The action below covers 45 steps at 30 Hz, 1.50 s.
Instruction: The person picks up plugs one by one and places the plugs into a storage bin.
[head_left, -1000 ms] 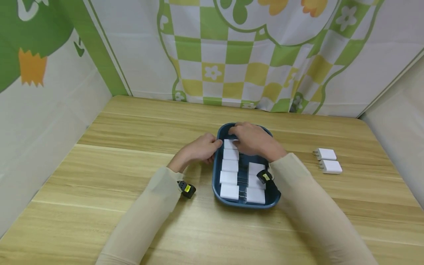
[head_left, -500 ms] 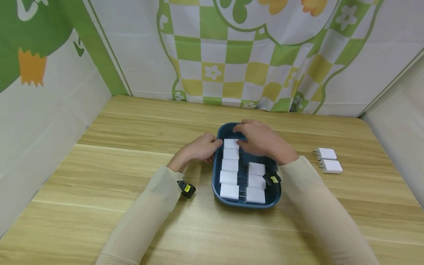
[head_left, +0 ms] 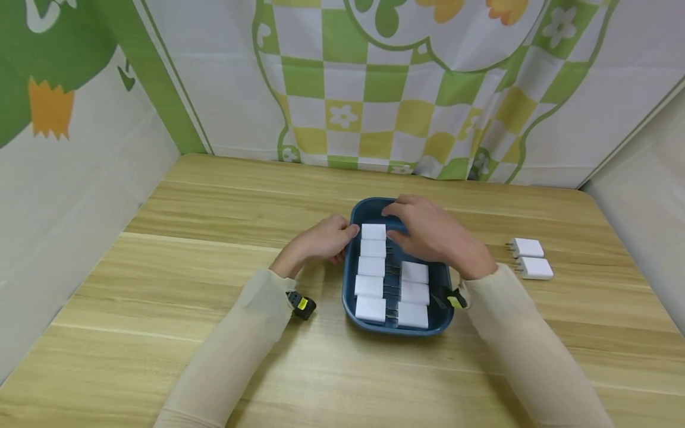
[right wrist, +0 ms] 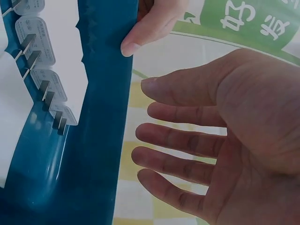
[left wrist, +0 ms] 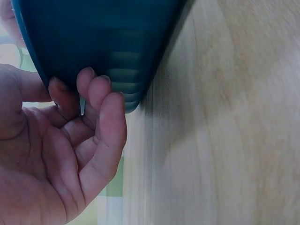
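A dark blue plastic tray (head_left: 369,208) holds white plug-in chargers in two columns, metal prongs facing inward. Several form the left column (head_left: 371,266); three make up the right column (head_left: 414,293). My left hand (head_left: 323,239) pinches the tray's left rim between thumb and curled fingers, and the left wrist view shows those fingertips against the tray's outer wall (left wrist: 93,42). Over the far right part of the tray is my right hand (head_left: 430,232), thumb near the farthest left-column charger (head_left: 373,232). In the right wrist view its fingers (right wrist: 178,140) are extended and hold nothing.
Two more white chargers (head_left: 535,268) lie side by side on the wooden table (head_left: 225,202), right of the tray, prongs pointing left. A green, white and yellow patterned curtain (head_left: 385,89) hangs behind the table's back edge.
My right hand has let go of the farthest charger in the left column and drawn back to the right. My left hand and the tray stay where they were.
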Tool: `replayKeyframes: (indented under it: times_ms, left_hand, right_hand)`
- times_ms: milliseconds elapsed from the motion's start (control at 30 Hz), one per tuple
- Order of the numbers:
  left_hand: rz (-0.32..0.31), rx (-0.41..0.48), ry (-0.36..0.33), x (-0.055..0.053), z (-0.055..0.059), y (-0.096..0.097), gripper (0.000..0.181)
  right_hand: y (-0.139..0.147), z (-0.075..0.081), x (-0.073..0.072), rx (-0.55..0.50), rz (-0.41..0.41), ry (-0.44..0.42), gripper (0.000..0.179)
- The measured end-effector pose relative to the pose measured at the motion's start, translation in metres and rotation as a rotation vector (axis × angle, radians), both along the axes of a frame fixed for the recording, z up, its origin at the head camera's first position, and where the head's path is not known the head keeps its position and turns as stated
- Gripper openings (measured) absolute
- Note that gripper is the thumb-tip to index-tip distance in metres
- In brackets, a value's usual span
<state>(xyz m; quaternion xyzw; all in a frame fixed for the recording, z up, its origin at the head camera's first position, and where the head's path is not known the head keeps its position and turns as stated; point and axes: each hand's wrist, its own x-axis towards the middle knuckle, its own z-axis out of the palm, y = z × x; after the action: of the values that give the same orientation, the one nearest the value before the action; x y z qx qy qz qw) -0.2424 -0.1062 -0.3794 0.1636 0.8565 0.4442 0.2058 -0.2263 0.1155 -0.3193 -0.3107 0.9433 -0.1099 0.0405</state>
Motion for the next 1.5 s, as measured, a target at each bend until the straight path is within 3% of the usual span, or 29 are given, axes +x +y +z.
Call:
replayKeyframes:
  times_ms: [500, 933, 1500]
  left_hand:
    - [0.01, -0.001, 0.014, 0.001, 0.0, 0.001, 0.047]
    - [0.018, 0.0, 0.006, 0.002, -0.001, 0.002, 0.047]
    - [0.017, 0.004, 0.018, 0.002, -0.001, 0.001, 0.048]
  right_hand:
    - [0.026, 0.003, 0.01, -0.093, -0.031, 0.043, 0.039]
    - [0.043, 0.007, 0.019, -0.104, -0.053, 0.112, 0.037]
    - [0.078, 0.001, 0.03, -0.154, -0.144, 0.184, 0.036]
